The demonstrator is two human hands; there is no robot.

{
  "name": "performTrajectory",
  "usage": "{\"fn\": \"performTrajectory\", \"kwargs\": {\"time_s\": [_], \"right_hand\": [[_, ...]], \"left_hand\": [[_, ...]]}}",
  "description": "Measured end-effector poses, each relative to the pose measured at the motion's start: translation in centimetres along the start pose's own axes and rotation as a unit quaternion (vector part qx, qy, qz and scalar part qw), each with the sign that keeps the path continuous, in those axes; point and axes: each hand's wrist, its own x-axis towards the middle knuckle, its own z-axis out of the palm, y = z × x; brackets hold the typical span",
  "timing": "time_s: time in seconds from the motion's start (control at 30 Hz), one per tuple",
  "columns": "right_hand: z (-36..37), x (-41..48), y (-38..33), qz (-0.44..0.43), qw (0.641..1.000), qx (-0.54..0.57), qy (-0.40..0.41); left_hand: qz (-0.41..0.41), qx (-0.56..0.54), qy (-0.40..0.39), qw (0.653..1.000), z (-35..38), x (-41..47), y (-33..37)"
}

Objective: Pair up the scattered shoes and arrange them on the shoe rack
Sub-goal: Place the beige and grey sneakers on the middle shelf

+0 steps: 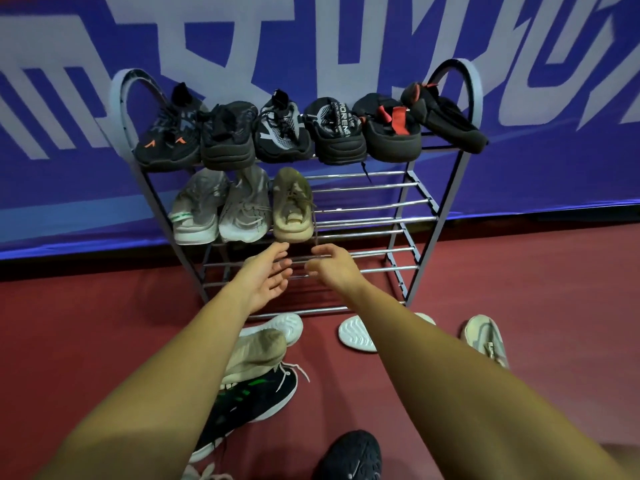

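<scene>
A metal shoe rack (412, 209) stands against the blue banner. Its top shelf carries several black shoes (280, 133) in a row. On the middle shelf sit two pale grey shoes (221, 209) and a beige shoe (292, 209). My left hand (265, 277) and my right hand (330, 266) hover just below the beige shoe, palms facing each other, fingers relaxed, holding nothing. On the floor in front lie another beige shoe (256, 351), a black shoe with green stripes (249, 403), two white soles (356, 332) and a pale shoe (486, 339).
The floor is dark red (554, 292). A black shoe (351, 457) lies at the bottom edge. The right part of the middle shelf and the lower shelves show bare chrome bars (367, 209). The blue banner (69, 188) closes off the back.
</scene>
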Motion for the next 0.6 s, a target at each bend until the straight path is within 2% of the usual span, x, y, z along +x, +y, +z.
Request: {"fn": "performTrajectory", "kwargs": {"time_s": [0.17,0.37,0.6], "right_hand": [[1.8,-1.5,3.3,0.016,0.991,-0.129,-0.043],[4.8,-2.4,8.7,0.097,0.978,-0.163,-0.088],[9.8,-0.8,12.6,0.145,0.964,-0.19,-0.119]], "left_hand": [[-0.002,0.117,0.044,0.992,-3.8,-1.2,-2.8],[-0.058,0.211,0.069,0.973,-10.0,-1.9,-7.6],[-0.107,0.219,0.101,0.965,-14.7,0.0,-11.1]]}}
